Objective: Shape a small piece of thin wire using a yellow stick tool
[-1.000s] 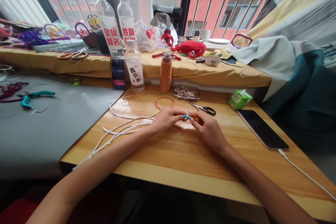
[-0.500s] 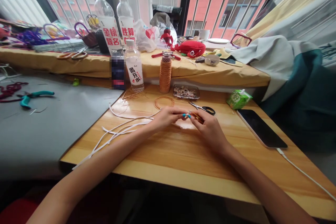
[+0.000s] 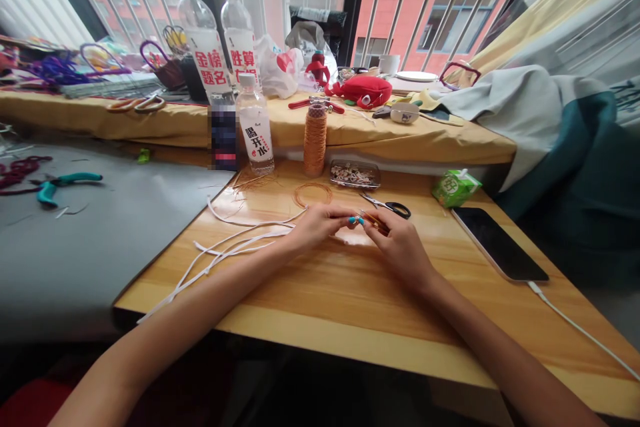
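Note:
My left hand [image 3: 325, 221] is closed in a pinch above the wooden table, thumb and forefinger meeting the fingertips of my other hand. What they pinch there is too small to make out. My right hand [image 3: 397, 240] is closed around a thin amber-brown thing [image 3: 376, 221], slender like a stick or a bundle of thread; I cannot tell which. Flat white cords [image 3: 225, 253] lie on the table and run under my left forearm and wrist. Just behind the hands are scissors with black handles [image 3: 395, 208] and a loose ring of orange thread [image 3: 313, 195].
Behind stand a spool of orange thread [image 3: 315, 143], a water bottle [image 3: 256, 130] and a clear tray of small pieces [image 3: 354, 175]. A green drink carton [image 3: 455, 188] and a charging phone [image 3: 500, 243] are at right. Teal pliers [image 3: 67, 185] lie on the grey mat [image 3: 100, 247].
My hands stay almost in place, with only slight finger movement at the pinch. The view has shifted very little.

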Tool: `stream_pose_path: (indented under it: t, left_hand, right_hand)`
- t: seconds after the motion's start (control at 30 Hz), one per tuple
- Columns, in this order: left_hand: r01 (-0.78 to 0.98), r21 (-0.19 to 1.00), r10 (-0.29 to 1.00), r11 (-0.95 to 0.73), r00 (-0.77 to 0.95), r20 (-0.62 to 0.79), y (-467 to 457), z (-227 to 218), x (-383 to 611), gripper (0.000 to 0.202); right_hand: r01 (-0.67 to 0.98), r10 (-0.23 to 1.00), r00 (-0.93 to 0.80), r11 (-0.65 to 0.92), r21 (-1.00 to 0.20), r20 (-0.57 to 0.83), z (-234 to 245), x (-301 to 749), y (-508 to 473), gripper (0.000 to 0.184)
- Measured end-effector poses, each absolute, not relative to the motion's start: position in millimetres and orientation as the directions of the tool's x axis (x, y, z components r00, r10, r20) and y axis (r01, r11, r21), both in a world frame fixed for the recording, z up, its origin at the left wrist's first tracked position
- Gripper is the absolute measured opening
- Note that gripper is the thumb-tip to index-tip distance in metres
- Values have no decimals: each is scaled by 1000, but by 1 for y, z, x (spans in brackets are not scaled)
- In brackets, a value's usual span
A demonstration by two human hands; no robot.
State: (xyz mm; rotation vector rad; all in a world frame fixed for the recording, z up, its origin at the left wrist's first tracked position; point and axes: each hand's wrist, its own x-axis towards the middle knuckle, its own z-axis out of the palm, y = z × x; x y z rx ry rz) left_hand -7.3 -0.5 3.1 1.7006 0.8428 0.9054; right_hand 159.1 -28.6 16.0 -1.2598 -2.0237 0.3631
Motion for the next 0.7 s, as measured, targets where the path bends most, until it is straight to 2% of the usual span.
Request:
stream_pose_path:
  t: [0.7]
  left_hand:
    - [137,949,864,-283,467,190,-1,3,-6,35]
  right_hand:
    - [687,852,-286,502,-525,440,18,159,-30,11]
